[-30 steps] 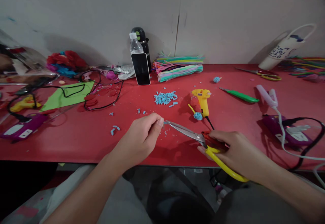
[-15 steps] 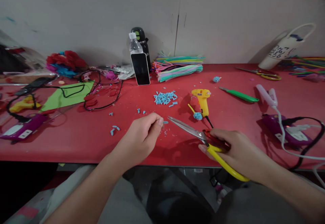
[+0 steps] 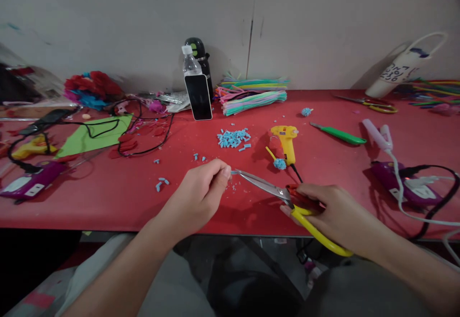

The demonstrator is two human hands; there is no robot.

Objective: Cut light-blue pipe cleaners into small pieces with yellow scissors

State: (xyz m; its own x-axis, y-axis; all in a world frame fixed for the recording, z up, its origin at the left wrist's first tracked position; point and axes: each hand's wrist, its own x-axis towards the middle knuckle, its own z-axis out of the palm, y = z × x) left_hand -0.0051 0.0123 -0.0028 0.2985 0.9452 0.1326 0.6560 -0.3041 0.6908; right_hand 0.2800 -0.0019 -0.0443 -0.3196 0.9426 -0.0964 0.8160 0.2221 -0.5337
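My right hand [image 3: 332, 211] grips scissors [image 3: 273, 191] with red and yellow handles; the blades point left and their tips meet my left fingertips. My left hand [image 3: 201, 192] is closed, pinching a small light blue piece that just shows at the fingertips, over the red table [image 3: 108, 197] near its front edge. A pile of small blue cut bits [image 3: 233, 138] lies beyond, with several stray bits scattered to its left. A yellow glue gun [image 3: 285, 142] stands just behind the scissors, a blue pompom [image 3: 280, 164] at its base.
At the back stand a water bottle [image 3: 192, 75], a phone [image 3: 201, 97] and a stack of pipe cleaners [image 3: 253, 96]. A green-handled tool [image 3: 339, 135], purple glue gun [image 3: 398, 180] and cables lie right. Green paper [image 3: 95, 135], cords and paper flowers [image 3: 91, 89] lie left.
The scissors opened and drew slightly away from my left fingertips half a second ago; now the blades are back together at the blue piece. My hands otherwise stay in place.
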